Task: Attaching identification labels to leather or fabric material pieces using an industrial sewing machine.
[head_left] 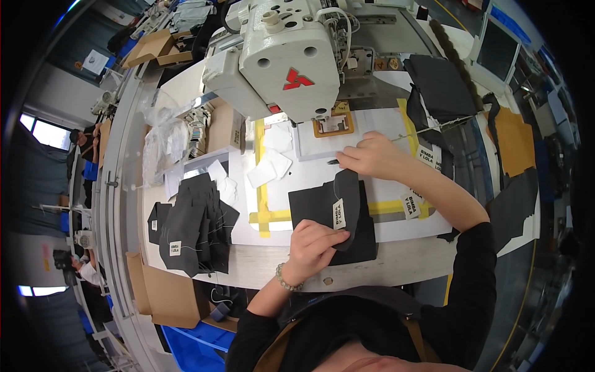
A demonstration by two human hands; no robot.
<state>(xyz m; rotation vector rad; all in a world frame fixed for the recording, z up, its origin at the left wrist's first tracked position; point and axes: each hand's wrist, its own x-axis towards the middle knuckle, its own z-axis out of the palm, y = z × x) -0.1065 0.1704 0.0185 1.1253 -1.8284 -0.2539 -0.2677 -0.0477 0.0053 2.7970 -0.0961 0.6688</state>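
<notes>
My left hand [315, 245] is closed on the lower edge of a black fabric piece [348, 192], thumb on top. A white woven label [338, 214] with dark lettering lies on this piece, and a loose light thread runs up from it. Just above the fabric's upper edge is my right hand [374, 156], its fingers pinched together. A small dark pointed tip sticks out to the left of those fingers; the rest of that tool is hidden in the hand. More black fabric [307, 201] lies flat underneath, on the white work surface edged with yellow tape [279, 215].
A white sewing machine head [285, 62] stands ahead, with a brass-coloured clamp frame [333, 126] below it. Labelled black pieces [195, 226] are heaped at left, near white paper pieces [271, 166] and a cardboard box [226, 127]. Loose labels [411, 204] and black fabric [440, 87] lie at right.
</notes>
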